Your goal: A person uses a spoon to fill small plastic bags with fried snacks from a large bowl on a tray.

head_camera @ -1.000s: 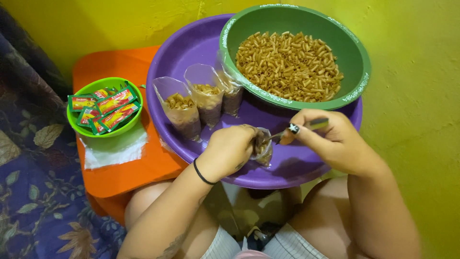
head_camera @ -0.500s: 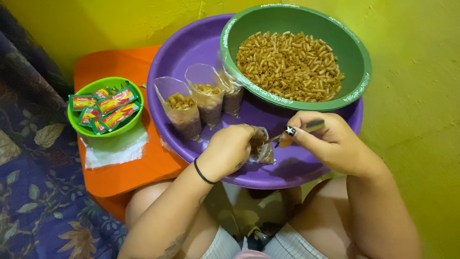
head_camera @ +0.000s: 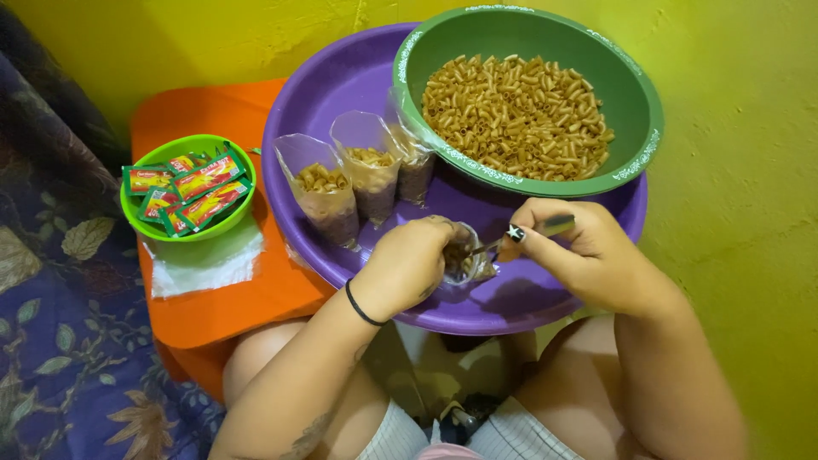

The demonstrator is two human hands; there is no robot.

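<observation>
Left hand [head_camera: 407, 264] grip closed around small clear bag [head_camera: 464, 255], held over purple tray [head_camera: 341, 85]. Right hand [head_camera: 579, 251] pinches spoon [head_camera: 528, 234], its tip in the bag's mouth. Green bowl [head_camera: 635, 102] of pasta sits behind, three filled bags [head_camera: 362, 183] beside.

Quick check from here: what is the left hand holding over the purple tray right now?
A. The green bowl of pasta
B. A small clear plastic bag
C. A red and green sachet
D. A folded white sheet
B: the left hand grips a small clear plastic bag over the purple tray, while the right hand puts a spoon into its mouth.
</observation>
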